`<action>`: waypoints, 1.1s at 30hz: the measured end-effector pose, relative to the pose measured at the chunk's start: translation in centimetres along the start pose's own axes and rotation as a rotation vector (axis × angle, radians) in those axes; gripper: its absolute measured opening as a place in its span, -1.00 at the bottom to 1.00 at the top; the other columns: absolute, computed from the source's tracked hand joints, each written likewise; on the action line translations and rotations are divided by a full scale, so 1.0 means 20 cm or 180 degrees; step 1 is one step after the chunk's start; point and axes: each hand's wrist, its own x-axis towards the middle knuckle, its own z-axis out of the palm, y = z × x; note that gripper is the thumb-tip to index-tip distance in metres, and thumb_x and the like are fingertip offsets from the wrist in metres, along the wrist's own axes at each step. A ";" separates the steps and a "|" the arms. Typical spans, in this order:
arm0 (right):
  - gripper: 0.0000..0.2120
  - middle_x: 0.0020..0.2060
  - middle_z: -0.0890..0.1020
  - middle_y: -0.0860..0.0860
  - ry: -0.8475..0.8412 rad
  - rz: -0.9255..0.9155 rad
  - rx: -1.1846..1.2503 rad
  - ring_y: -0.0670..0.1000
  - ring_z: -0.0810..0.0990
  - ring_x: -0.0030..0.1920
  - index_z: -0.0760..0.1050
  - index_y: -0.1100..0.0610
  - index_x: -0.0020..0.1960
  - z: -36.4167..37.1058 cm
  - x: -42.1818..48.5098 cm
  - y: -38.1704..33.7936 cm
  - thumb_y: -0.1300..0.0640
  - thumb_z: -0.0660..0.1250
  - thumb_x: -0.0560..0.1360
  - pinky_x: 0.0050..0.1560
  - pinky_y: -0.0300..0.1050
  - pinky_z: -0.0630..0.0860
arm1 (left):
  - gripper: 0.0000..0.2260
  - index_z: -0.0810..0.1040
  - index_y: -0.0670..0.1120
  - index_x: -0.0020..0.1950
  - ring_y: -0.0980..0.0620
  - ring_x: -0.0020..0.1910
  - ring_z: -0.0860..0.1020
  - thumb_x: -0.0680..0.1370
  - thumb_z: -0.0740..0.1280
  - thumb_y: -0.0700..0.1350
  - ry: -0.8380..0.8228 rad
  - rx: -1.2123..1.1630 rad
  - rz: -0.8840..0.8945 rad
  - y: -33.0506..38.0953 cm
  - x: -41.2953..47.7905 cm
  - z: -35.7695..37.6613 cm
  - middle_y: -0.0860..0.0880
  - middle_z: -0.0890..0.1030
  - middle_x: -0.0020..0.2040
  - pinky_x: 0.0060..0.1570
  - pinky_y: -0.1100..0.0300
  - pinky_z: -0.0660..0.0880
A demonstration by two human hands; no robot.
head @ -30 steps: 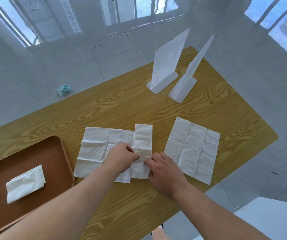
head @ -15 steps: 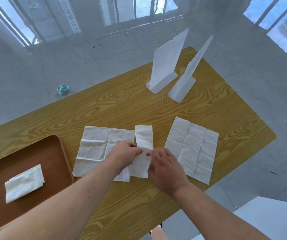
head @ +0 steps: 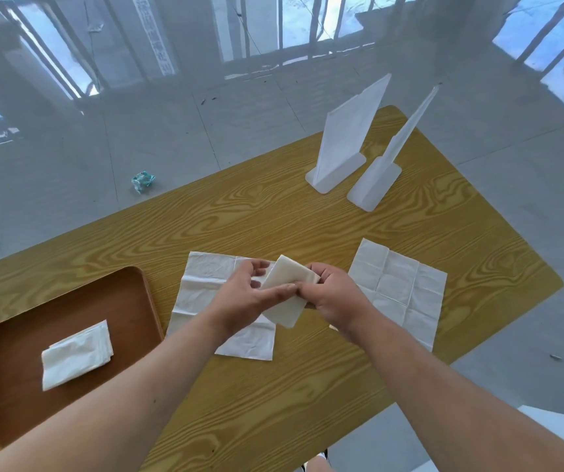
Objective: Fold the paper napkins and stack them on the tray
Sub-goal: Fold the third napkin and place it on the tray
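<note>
A narrow folded white napkin (head: 287, 284) is lifted above the wooden table (head: 274, 403), tilted. My left hand (head: 243, 301) and my right hand (head: 333, 298) both pinch it from either side. Under my left hand an unfolded napkin (head: 202, 287) lies flat. A second unfolded napkin (head: 399, 291) lies flat to the right of my right hand. At the left stands the brown tray (head: 131, 301), holding one folded napkin (head: 76, 354).
Two white plastic stands (head: 345, 141) (head: 381, 178) are upright at the table's far right. A crumpled teal wrapper (head: 142, 180) lies on the grey floor beyond the far edge. The table's near right edge drops to the floor.
The folded strip lay flat on the table under my fingers; now both hands have lifted it clear and turned it at an angle. The camera has shifted slightly.
</note>
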 end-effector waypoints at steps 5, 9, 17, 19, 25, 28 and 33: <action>-0.85 -0.02 0.74 0.18 0.0041 0.0589 0.0954 0.16 0.75 -0.02 0.60 0.21 0.12 0.06 0.00 0.06 0.26 0.41 0.56 -0.09 0.08 0.69 | -0.60 0.64 -0.16 0.22 -0.02 -0.08 0.72 0.48 0.58 0.01 -0.0485 -0.0609 -0.0624 -0.09 -0.01 -0.07 -0.11 0.77 -0.01 0.08 0.01 0.62; -0.89 -0.11 0.74 0.13 0.0107 0.0823 -0.0211 0.05 0.72 -0.25 0.62 0.20 0.06 0.06 -0.01 0.12 0.23 0.42 0.54 -0.20 -0.01 0.67 | -0.81 0.67 -0.15 0.14 0.03 -0.19 0.70 0.56 0.51 -0.13 -0.0026 -0.0513 -0.0688 -0.17 -0.03 -0.11 -0.08 0.76 -0.09 -0.11 0.11 0.63; -0.86 -0.21 0.73 0.07 -0.0064 0.0768 -0.0653 0.01 0.67 -0.30 0.68 0.17 -0.03 0.22 0.04 0.09 0.12 0.38 0.59 -0.25 -0.03 0.63 | -0.93 0.73 -0.05 0.04 0.14 -0.21 0.65 0.61 0.46 -0.10 0.0422 -0.0313 -0.0443 -0.24 -0.11 -0.30 0.03 0.75 -0.12 -0.22 0.28 0.52; -0.85 -0.26 0.71 0.04 -0.0162 0.0747 -0.0420 0.02 0.67 -0.29 0.69 0.17 -0.03 0.31 0.07 0.05 0.12 0.39 0.60 -0.26 -0.06 0.63 | -0.91 0.73 -0.05 0.05 0.08 -0.16 0.63 0.60 0.47 -0.07 0.0507 -0.0517 -0.0490 -0.26 -0.15 -0.39 0.01 0.75 -0.09 -0.14 0.19 0.54; -0.90 -0.27 0.72 0.03 -0.0353 0.0658 -0.0691 -0.01 0.66 -0.32 0.69 0.16 -0.03 0.68 0.14 -0.03 0.15 0.42 0.57 -0.30 -0.11 0.58 | -0.91 0.73 -0.10 -0.08 0.06 -0.34 0.60 0.60 0.48 -0.13 0.0940 -0.0699 -0.0495 -0.42 -0.30 -0.69 0.04 0.72 -0.30 -0.27 0.20 0.51; -0.92 -0.28 0.72 0.02 -0.0442 0.0556 -0.1086 -0.04 0.64 -0.36 0.70 0.13 -0.08 0.90 0.15 -0.04 0.18 0.42 0.53 -0.33 -0.13 0.56 | -0.86 0.73 -0.08 -0.10 0.04 -0.33 0.56 0.60 0.47 -0.05 0.1143 -0.0441 -0.0562 -0.54 -0.39 -0.85 0.03 0.68 -0.31 -0.23 0.15 0.50; -0.91 -0.35 0.66 0.06 -0.0547 0.0401 -0.1608 -0.02 0.56 -0.41 0.69 0.17 -0.16 1.27 0.19 -0.03 0.23 0.40 0.47 -0.38 -0.10 0.50 | -0.86 0.72 -0.03 -0.15 0.07 -0.29 0.62 0.57 0.50 -0.02 0.1558 -0.0407 -0.0734 -0.75 -0.52 -1.09 0.07 0.73 -0.25 -0.18 0.12 0.56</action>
